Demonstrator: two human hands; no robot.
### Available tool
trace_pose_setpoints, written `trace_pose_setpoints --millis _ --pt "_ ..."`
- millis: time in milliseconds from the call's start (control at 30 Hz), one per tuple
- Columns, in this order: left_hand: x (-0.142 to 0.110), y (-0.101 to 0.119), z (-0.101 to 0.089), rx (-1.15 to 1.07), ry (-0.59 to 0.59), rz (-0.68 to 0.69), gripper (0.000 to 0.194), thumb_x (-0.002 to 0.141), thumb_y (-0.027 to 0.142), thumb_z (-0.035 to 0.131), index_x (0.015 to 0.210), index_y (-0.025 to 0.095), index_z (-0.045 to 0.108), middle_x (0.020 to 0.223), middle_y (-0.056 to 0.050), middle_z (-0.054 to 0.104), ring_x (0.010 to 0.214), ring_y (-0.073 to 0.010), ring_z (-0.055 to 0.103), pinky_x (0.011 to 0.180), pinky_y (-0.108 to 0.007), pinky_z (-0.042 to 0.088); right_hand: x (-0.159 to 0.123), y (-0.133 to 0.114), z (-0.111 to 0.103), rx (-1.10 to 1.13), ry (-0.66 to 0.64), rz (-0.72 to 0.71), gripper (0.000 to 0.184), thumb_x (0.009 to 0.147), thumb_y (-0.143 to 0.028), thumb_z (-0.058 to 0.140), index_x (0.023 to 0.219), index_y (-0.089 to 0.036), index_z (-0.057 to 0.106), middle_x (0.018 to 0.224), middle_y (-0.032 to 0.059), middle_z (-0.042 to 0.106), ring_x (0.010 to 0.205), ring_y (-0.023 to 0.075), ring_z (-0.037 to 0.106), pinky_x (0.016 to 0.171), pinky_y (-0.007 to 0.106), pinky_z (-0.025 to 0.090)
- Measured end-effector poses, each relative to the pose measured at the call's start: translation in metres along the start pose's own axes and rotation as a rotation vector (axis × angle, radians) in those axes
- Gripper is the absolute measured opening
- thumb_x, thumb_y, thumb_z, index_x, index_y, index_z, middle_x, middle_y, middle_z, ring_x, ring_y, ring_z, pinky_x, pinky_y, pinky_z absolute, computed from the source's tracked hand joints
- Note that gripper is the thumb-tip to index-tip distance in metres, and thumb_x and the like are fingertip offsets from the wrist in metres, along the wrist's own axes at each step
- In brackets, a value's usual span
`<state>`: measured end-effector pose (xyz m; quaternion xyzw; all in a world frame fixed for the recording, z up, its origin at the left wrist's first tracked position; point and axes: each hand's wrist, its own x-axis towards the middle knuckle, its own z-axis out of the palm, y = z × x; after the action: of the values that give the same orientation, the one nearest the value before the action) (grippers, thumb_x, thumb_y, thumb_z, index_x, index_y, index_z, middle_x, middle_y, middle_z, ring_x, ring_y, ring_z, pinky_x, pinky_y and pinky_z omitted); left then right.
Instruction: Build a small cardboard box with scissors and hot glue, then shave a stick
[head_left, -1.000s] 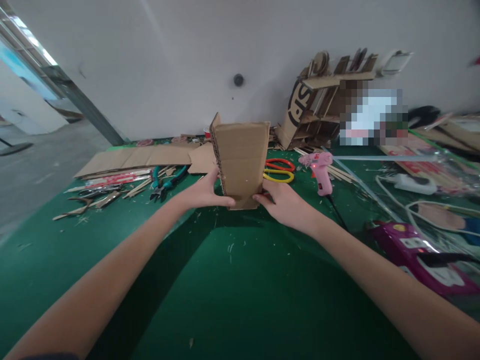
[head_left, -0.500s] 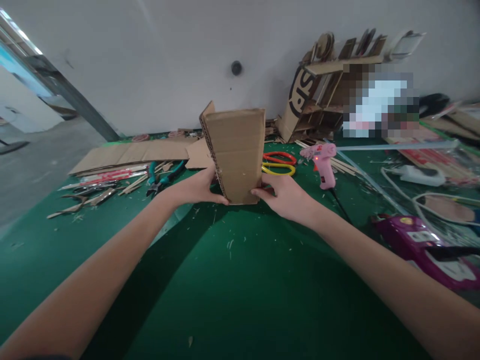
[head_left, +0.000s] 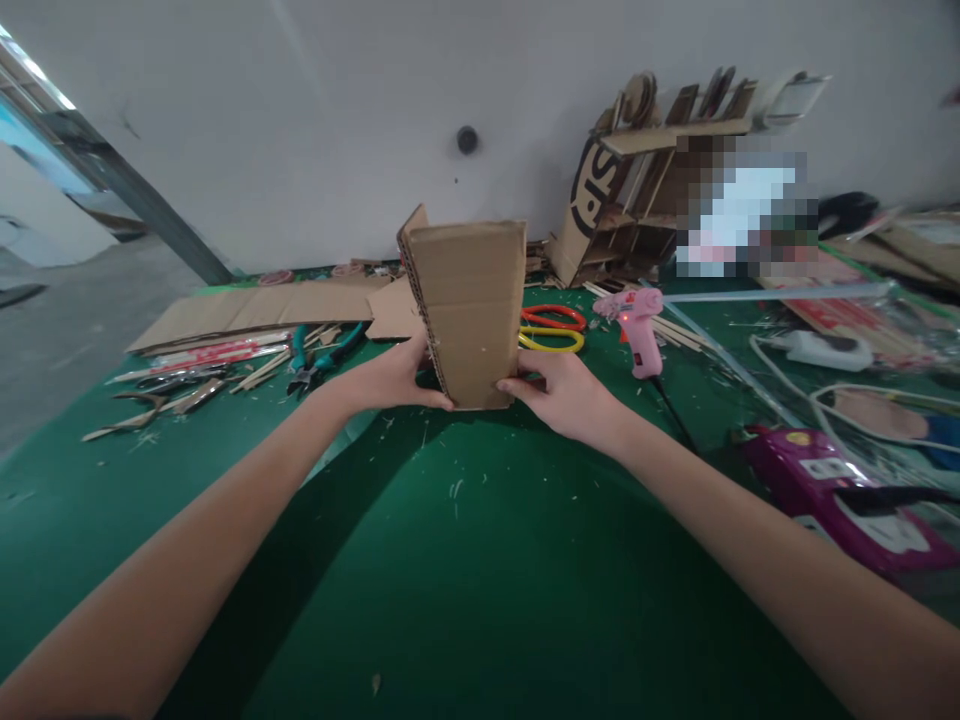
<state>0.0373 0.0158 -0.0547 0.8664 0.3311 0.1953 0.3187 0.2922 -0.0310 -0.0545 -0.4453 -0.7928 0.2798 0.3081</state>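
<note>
Cardboard piece [head_left: 474, 310] in our fingers
Left hand [head_left: 394, 380] and right hand [head_left: 562, 393] grip its edges; tabletop [head_left: 487, 570] spans lower centre, loaded shelf [head_left: 591, 200] upper right.

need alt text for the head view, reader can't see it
A person's left hand and right hand hold an angled cardboard piece upright by its lower sides at a green table. Teal-handled pliers lie to the left; a pink glue gun sits to the right, with a cardboard shelf behind.

our left hand [head_left: 394, 380] and right hand [head_left: 570, 398] holding upright cardboard [head_left: 472, 310], green table [head_left: 480, 560] below, pink glue gun [head_left: 640, 332] right, pliers [head_left: 303, 374] left
</note>
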Motion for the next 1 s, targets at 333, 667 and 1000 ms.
trace_pose_setpoints --millis 333,667,1000 --pt "0.001 0.02 -0.021 0.109 -0.023 -0.083 0.1 0.07 0.049 0.074 0.15 0.032 0.017 0.156 -0.01 0.026 0.141 -0.0362 0.029 0.112 -0.055 0.032 -0.008 -0.004 0.006 -0.13 0.064 -0.067 0.019 0.09 -0.029 0.049 0.076 -0.019 0.057 0.077 0.0027 0.063 0.068 0.0142 0.056 0.062 0.027 0.041" --pt "0.002 0.104 -0.014 -0.196 0.565 0.079 0.111 0.066 0.044 0.079 0.144 0.054 0.0 0.157 0.002 0.012 0.132 -0.0331 0.042 0.099 -0.049 0.049 -0.018 -0.029 0.028 -0.022 -0.07 -0.1 0.012 0.088 -0.029 0.058 0.095 -0.019 0.059 0.09 0.0042 0.067 0.075 0.0146 0.063 0.066 0.026 0.047" --pt "0.005 0.092 -0.024 -0.057 0.457 0.086 0.084 0.082 0.043 0.061 0.147 0.041 0.009 0.145 0.002 0.042 0.133 -0.0288 0.041 0.107 -0.046 0.042 -0.044 -0.023 -0.074 -0.632 -0.269 0.196 0.048 0.085 -0.057 0.052 0.052 -0.021 0.055 0.053 0.0056 0.057 0.043 0.0163 0.049 0.046 0.032 0.034"
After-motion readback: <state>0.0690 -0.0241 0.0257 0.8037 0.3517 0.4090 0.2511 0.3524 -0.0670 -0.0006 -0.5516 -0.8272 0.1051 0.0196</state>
